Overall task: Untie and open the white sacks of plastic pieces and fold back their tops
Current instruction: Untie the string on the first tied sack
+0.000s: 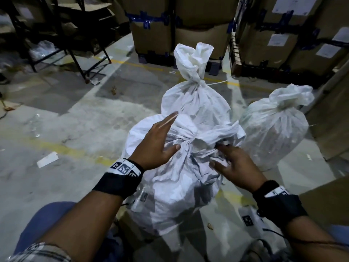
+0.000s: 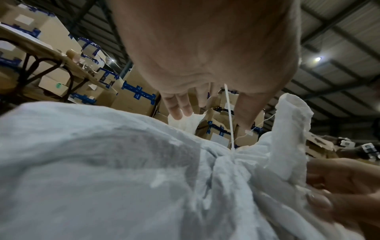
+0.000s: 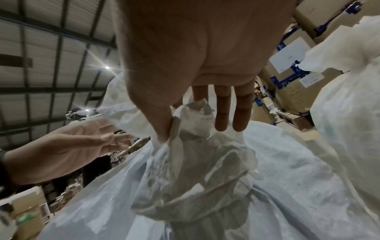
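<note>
1. Reaching toward the nearest sack (image 1: 179,186), both hands sit at its gathered neck, which lies at the centre of the head view; the sack fills the lower middle of the frame and stands on the concrete floor (image 1: 56,114).
2. The knot (image 1: 188,141) lies between the two hands: just right of the left hand (image 1: 158,142) and just upper left of the right hand (image 1: 234,163). The bunched top (image 1: 224,133) runs out rightward from the knot, so its long axis lies roughly across the frame, toward the right hand.
3. The right hand looks nearer the loose fabric. In the right wrist view its thumb and forefinger seem to pinch a fold of the crumpled top (image 3: 185,123), while the other fingers (image 3: 223,110) hang straight and apart.
4. The left hand is spread flat, fingers extended toward the upper right, thumb near the knot. Whether the palm actually presses the sack I cannot tell; it grips nothing. A thin white tie (image 2: 229,116) rises from the neck in the left wrist view, just below its fingers.
5. Two more sacks wait tied: one (image 1: 196,99) directly behind, its twisted top upright in the upper middle, and one (image 1: 273,127) at the right. None appears opened yet, so I judge the task is at its start.
</note>
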Motion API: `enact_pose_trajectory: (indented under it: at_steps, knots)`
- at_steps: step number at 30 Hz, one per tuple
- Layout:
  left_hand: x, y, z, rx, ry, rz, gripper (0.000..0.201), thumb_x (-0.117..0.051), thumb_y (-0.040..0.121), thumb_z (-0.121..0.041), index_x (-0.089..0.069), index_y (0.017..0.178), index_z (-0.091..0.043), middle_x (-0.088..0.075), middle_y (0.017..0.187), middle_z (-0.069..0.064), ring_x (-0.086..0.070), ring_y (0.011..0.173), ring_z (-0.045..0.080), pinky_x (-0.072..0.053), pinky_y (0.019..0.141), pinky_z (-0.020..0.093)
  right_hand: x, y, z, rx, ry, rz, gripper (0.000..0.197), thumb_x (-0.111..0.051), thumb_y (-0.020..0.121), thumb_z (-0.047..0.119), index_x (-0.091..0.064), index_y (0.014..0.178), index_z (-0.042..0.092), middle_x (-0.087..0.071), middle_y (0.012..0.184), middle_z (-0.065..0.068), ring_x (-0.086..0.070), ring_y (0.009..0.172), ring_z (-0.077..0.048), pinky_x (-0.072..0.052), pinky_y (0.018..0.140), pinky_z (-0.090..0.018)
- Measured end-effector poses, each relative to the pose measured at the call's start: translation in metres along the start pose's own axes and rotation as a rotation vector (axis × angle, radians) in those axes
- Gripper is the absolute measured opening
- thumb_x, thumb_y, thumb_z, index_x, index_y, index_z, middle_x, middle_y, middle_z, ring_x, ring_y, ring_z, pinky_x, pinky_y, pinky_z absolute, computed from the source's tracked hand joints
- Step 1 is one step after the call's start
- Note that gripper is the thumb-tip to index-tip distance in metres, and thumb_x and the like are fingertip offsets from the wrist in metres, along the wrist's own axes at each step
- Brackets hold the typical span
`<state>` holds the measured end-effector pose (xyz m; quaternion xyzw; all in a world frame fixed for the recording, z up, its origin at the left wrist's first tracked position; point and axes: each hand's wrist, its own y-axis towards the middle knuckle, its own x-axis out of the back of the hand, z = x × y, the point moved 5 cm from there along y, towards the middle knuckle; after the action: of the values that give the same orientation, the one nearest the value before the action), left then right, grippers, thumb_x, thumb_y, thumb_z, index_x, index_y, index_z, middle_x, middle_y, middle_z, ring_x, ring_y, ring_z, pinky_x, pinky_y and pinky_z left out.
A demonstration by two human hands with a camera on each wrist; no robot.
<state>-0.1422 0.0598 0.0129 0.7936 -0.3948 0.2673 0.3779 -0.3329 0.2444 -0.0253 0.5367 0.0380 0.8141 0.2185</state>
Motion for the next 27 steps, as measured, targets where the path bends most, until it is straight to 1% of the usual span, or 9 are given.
enact_pose_trajectory:
  at_steps: [4,7,9,11,13,15,19,22,27]
  knots:
    - [-0.013,-0.001,-0.02,-0.129,-0.043,0.133,0.071,-0.063,0.089,-0.012,-0.037,0.152,-0.029,-0.048,0.148,-0.007,-0.041,0.137,0.02,-0.037,0.111,0.042,-0.007,-0.014,0.016,0.109,-0.078,0.212,0.066,-0.064,0.091,0.043,-0.037,0.15,0.028,-0.055,0.136,-0.002,-0.048,0.119,-0.023,-0.042,0.102,-0.033]
    - [-0.029,-0.007,-0.032,-0.243,-0.027,0.235,0.048,-0.066,0.087,-0.008,-0.062,0.133,-0.022,-0.06,0.137,-0.003,-0.051,0.126,0.024,-0.043,0.103,0.043,0.002,-0.015,0.012,0.059,0.013,0.391,0.067,-0.063,0.094,0.022,-0.033,0.153,0.03,-0.044,0.151,0.004,-0.041,0.135,-0.012,-0.035,0.109,-0.024]
    - [-0.039,-0.012,-0.033,-0.262,-0.006,0.306,0.04,-0.069,0.089,-0.014,-0.066,0.129,-0.018,-0.059,0.14,-0.007,-0.055,0.118,0.025,-0.046,0.097,0.043,0.033,-0.005,0.008,-0.036,0.129,0.208,0.053,-0.062,0.089,0.001,-0.062,0.13,0.035,-0.06,0.139,0.004,-0.06,0.119,-0.008,-0.05,0.099,-0.029]
    - [-0.044,-0.015,-0.032,-0.234,-0.001,0.335,0.04,-0.069,0.091,-0.021,-0.065,0.131,-0.021,-0.056,0.143,-0.012,-0.053,0.116,0.024,-0.047,0.096,0.042,0.074,0.005,0.005,-0.106,0.158,-0.18,0.045,-0.062,0.083,-0.007,-0.071,0.098,0.035,-0.075,0.107,0.0,-0.071,0.091,-0.013,-0.056,0.081,-0.033]
    - [-0.046,-0.017,-0.035,-0.252,0.028,0.323,0.037,-0.069,0.092,-0.025,-0.065,0.129,-0.022,-0.055,0.143,-0.012,-0.053,0.114,0.026,-0.048,0.094,0.044,0.101,0.009,0.017,-0.064,0.159,-0.432,0.02,-0.067,0.09,0.009,-0.07,0.102,0.025,-0.071,0.106,-0.001,-0.067,0.095,-0.016,-0.055,0.08,-0.036]
    - [-0.05,-0.018,-0.041,-0.299,0.06,0.316,0.037,-0.07,0.09,-0.022,-0.067,0.127,-0.021,-0.057,0.142,-0.008,-0.054,0.112,0.03,-0.05,0.092,0.046,0.104,0.015,0.032,-0.015,0.105,-0.473,0.034,-0.066,0.093,0.033,-0.062,0.123,0.018,-0.059,0.127,-0.001,-0.056,0.121,-0.019,-0.049,0.098,-0.04]
    - [-0.059,-0.021,-0.05,-0.372,0.1,0.364,0.041,-0.063,0.091,-0.016,-0.063,0.132,-0.025,-0.055,0.143,-0.008,-0.053,0.109,0.031,-0.049,0.091,0.045,0.066,0.032,0.045,-0.064,-0.012,-0.148,0.07,-0.061,0.085,0.065,-0.045,0.145,0.032,-0.04,0.153,0.001,-0.034,0.144,-0.02,-0.029,0.118,-0.045]
    - [-0.058,-0.02,-0.042,-0.263,0.065,0.393,0.054,-0.057,0.084,-0.001,-0.065,0.129,-0.031,-0.055,0.141,-0.018,-0.052,0.111,0.023,-0.049,0.092,0.04,0.025,0.029,0.024,-0.182,-0.044,0.178,0.076,-0.073,0.081,0.056,-0.046,0.145,0.025,-0.046,0.148,-0.003,-0.041,0.139,-0.021,-0.034,0.115,-0.042]
    - [-0.043,-0.016,-0.023,-0.094,0.099,0.286,0.043,-0.057,0.084,-0.007,-0.072,0.115,-0.033,-0.072,0.109,-0.01,-0.063,0.1,0.017,-0.051,0.083,0.036,-0.018,0.008,0.0,-0.363,0.103,0.376,0.093,-0.081,0.074,0.05,-0.033,0.148,0.022,-0.054,0.14,-0.007,-0.056,0.121,-0.021,-0.046,0.101,-0.033]
